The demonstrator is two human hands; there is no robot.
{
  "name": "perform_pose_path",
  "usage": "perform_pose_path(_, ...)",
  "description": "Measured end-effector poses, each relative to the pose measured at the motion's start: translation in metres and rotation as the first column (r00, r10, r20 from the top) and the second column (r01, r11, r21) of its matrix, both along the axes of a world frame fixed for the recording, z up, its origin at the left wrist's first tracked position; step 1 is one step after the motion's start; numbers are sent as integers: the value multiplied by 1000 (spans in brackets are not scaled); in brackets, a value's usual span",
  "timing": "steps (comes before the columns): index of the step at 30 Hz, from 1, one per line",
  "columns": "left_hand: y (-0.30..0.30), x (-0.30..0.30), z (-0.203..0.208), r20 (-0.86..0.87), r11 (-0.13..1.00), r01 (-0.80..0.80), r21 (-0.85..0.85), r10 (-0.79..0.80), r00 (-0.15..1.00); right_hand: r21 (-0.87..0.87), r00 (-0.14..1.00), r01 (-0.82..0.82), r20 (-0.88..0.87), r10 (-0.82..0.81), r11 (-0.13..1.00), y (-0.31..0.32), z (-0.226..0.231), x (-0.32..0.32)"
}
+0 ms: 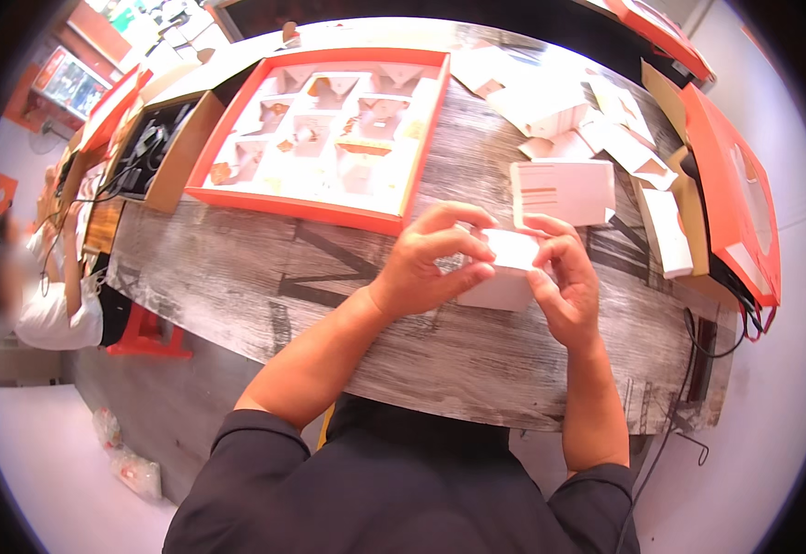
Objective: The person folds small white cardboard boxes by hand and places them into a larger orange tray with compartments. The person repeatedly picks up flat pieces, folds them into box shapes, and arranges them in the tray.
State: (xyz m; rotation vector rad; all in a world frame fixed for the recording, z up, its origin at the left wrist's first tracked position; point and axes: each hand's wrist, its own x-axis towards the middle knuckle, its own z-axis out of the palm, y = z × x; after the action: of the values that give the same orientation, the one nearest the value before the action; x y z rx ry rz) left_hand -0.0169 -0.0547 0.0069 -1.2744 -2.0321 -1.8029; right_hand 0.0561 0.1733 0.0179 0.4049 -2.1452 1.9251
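Note:
A small white cardboard box [497,292] is between my two hands above the table's near side. My left hand [435,258] grips its upper left edge, thumb and fingers curled toward each other. On the opposite side, my right hand [565,282] pinches the upper right edge with thumb and bent fingers. The top of the box is so bright that I cannot tell whether its flap is closed. Just beyond my right hand lies a white carton piece [565,192] with brown printed lines.
A shallow orange tray box [315,212] with white cardboard inserts lies at the back left. Several white carton pieces [551,106] are scattered at the back right, beside an orange box [726,185]. Left, a brown carton [181,152] holds dark cables. Another person [57,309] sits beyond it.

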Motion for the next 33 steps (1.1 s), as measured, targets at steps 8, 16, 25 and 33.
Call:
perform_pose_path(8, 3, -1, 10, -229, 997, -77, -26, 69, 971, 247, 996, -24, -82, 45, 969, 12, 2, -2)
perform_pose_path(16, 6, -2, 8, -306, 990, -132, -45, 112, 945, 359, 994, -65, -64, 94, 931, 16, 3, -5)
perform_pose_path(25, 4, -1, 5, -246, 985, -146, -87, 121, 962, 466, 971, 2, -211, 109, 885, 8, 10, -5)
perform_pose_path(33, -2, 3, -5, 136, 992, -107, -71, 115, 984, 470, 941, 160, -339, 11, 868, 10, 5, -3)
